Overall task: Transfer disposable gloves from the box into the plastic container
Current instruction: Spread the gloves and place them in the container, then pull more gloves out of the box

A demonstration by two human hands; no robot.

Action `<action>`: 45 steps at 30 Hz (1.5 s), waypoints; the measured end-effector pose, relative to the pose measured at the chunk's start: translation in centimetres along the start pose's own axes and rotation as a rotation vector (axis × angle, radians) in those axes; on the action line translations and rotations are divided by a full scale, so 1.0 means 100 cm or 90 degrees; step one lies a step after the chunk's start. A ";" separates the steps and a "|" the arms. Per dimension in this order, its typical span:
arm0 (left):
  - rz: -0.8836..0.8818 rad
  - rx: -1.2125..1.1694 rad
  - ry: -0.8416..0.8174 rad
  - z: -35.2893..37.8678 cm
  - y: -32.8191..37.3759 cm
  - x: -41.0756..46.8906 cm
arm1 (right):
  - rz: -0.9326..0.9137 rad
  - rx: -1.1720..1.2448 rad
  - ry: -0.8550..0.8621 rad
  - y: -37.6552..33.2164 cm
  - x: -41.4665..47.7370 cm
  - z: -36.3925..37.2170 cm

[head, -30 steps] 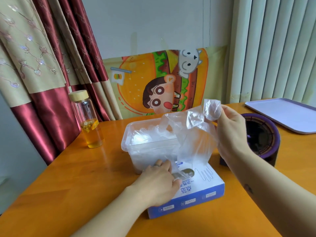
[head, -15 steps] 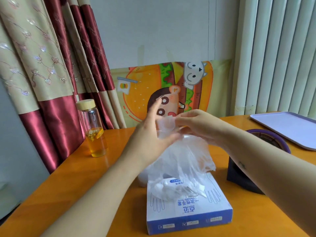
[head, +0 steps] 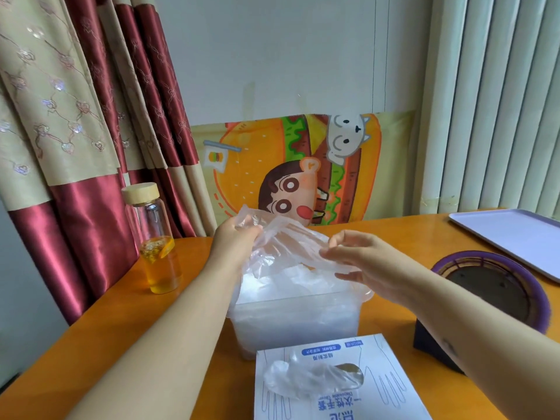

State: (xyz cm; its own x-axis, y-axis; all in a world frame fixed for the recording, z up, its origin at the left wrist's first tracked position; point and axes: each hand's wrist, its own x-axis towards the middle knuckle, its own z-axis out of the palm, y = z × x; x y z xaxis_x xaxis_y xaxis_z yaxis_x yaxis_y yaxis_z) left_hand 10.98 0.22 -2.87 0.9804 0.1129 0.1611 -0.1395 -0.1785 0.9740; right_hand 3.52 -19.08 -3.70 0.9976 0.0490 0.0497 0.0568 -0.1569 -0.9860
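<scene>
A clear plastic container [head: 295, 321] stands mid-table, holding a pile of thin transparent gloves. Both hands stretch one clear disposable glove [head: 288, 244] just above its opening. My left hand [head: 235, 241] pinches the glove's far left end, and my right hand [head: 360, 259] pinches its right edge. In front of the container lies the white and blue glove box [head: 375, 389], flat on the table. Another crumpled glove [head: 303, 378] sticks out of the box's top slot.
A glass bottle [head: 156, 237] with amber liquid and a wooden cap stands at the left on the orange table [head: 127, 344]. A black and purple round device [head: 497, 294] sits right of the container. A lilac tray [head: 512, 234] lies at the far right.
My left hand left the box and joined the right on the glove. Both hands then carried the glove from above the box to just over the container and spread it out.
</scene>
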 end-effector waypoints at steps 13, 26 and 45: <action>0.070 0.028 0.127 -0.026 -0.009 0.026 | -0.017 -0.455 -0.010 0.011 0.052 -0.006; 0.099 0.780 -0.562 0.022 -0.019 0.008 | -0.116 -1.129 -0.016 0.007 0.052 0.018; -0.119 0.977 -0.552 0.039 -0.066 0.034 | 0.213 -0.961 -0.385 0.060 0.108 0.021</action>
State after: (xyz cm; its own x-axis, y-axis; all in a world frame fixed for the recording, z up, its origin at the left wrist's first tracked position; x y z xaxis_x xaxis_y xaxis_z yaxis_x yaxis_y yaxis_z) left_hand 15.81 -2.02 -9.36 0.8226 -0.1732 -0.5417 -0.2828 -0.9509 -0.1255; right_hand 14.54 -17.44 -9.36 0.8347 0.1131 -0.5390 0.2032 -0.9729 0.1105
